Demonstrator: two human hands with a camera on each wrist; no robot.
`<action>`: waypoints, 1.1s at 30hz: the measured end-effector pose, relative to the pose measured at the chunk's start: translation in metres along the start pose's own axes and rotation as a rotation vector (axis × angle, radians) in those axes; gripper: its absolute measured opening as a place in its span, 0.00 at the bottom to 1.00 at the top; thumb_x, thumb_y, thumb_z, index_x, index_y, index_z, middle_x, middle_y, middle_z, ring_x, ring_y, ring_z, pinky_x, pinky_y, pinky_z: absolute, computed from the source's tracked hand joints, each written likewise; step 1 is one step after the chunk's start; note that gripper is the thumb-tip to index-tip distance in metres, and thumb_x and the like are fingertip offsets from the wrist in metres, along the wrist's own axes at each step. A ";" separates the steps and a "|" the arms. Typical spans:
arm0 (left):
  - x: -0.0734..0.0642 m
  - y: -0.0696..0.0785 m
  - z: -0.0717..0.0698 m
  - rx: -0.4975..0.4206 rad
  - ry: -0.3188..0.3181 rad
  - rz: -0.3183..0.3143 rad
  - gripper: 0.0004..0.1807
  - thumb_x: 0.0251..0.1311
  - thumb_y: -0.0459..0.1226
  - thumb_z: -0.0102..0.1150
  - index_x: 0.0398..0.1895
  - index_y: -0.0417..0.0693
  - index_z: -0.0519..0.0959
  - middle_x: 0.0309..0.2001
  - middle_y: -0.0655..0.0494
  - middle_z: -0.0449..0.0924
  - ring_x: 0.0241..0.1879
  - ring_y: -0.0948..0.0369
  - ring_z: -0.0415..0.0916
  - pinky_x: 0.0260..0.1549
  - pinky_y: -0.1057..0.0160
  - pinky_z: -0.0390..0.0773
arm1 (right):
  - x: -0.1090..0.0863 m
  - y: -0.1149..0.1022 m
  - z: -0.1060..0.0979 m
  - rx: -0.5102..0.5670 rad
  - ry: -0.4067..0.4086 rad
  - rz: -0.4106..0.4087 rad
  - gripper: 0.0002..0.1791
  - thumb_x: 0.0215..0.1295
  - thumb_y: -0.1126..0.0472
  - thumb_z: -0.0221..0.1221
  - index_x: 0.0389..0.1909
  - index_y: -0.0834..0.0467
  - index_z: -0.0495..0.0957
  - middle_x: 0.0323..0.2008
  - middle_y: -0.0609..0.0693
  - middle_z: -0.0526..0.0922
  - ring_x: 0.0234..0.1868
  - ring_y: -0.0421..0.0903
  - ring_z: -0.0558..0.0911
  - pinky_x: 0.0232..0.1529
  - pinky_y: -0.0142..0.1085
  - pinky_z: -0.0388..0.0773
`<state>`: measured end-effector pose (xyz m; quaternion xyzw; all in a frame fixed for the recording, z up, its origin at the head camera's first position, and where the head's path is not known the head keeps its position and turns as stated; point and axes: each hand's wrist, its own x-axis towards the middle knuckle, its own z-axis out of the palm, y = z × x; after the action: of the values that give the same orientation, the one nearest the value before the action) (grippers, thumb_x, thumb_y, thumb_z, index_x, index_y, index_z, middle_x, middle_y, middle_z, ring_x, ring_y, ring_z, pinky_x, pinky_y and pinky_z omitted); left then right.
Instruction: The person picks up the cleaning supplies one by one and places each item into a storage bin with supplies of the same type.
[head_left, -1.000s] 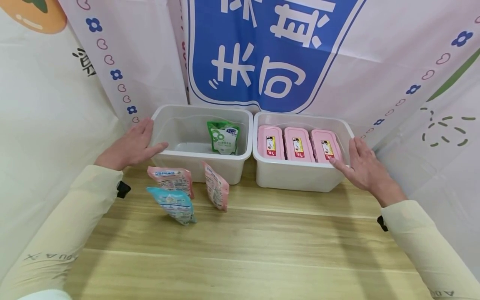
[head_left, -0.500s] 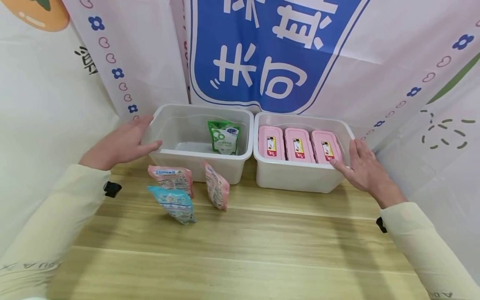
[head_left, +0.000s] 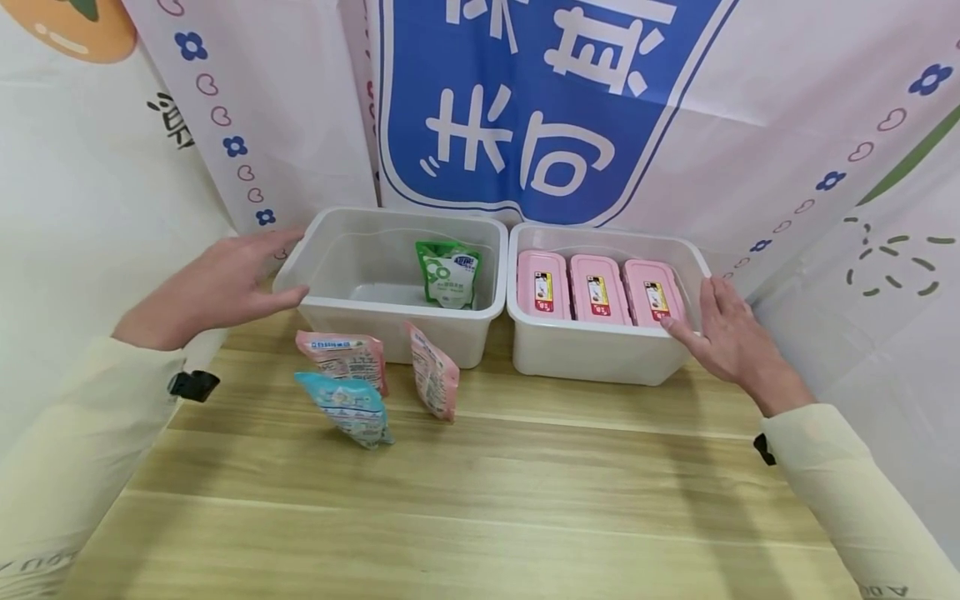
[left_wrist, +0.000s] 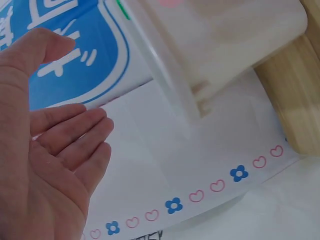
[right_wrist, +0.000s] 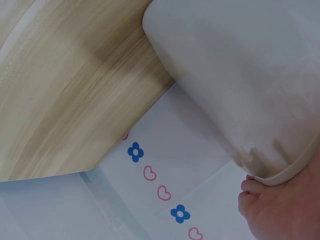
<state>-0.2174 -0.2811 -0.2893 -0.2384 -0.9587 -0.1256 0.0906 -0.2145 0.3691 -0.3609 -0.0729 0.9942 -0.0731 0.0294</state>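
In the head view my left hand (head_left: 213,287) hovers with loosely extended fingers just beyond the left end of a white plastic bin (head_left: 395,323). The left wrist view shows its palm (left_wrist: 55,170) holding nothing, a gap between it and the bin rim (left_wrist: 165,70). Inside this bin stands a green and white pouch (head_left: 450,279). My right hand (head_left: 735,342) rests against the right end of a second white bin (head_left: 592,354), fingers straight along the side and thumb at the front rim. Three pink lidded boxes (head_left: 597,287) sit side by side in that bin.
Before the left bin, two pink pouches, one at left (head_left: 348,360) and one at right (head_left: 435,375), and a blue pouch (head_left: 348,408) stand on the wooden table (head_left: 525,483). A printed cloth (head_left: 480,108) hangs right behind both bins.
My left hand has drawn away leftward from the left bin's rim, the forearm shifting outward with it. My right hand, the bins and the pouches have stayed in place.
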 end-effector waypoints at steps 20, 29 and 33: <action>-0.016 0.021 -0.001 -0.076 -0.052 0.050 0.29 0.55 0.36 0.79 0.60 0.36 0.81 0.55 0.38 0.88 0.56 0.40 0.85 0.54 0.37 0.85 | -0.001 0.000 -0.001 0.000 0.001 -0.002 0.59 0.78 0.28 0.38 0.82 0.71 0.25 0.82 0.76 0.29 0.84 0.75 0.37 0.80 0.73 0.43; -0.022 0.017 0.010 -0.105 -0.101 0.068 0.25 0.52 0.38 0.83 0.52 0.41 0.85 0.50 0.43 0.91 0.51 0.44 0.89 0.49 0.41 0.89 | -0.001 0.000 -0.001 0.003 0.009 0.000 0.59 0.78 0.28 0.38 0.82 0.71 0.25 0.82 0.76 0.29 0.83 0.75 0.38 0.80 0.73 0.43; -0.023 0.015 0.015 -0.104 -0.119 0.079 0.24 0.54 0.39 0.82 0.51 0.40 0.85 0.49 0.43 0.91 0.49 0.46 0.90 0.46 0.44 0.90 | -0.001 0.000 -0.001 0.002 0.003 0.002 0.59 0.78 0.28 0.38 0.82 0.71 0.26 0.82 0.76 0.29 0.83 0.75 0.37 0.80 0.72 0.43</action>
<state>-0.1920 -0.2743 -0.3062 -0.2876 -0.9444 -0.1571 0.0256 -0.2133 0.3692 -0.3596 -0.0715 0.9943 -0.0742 0.0281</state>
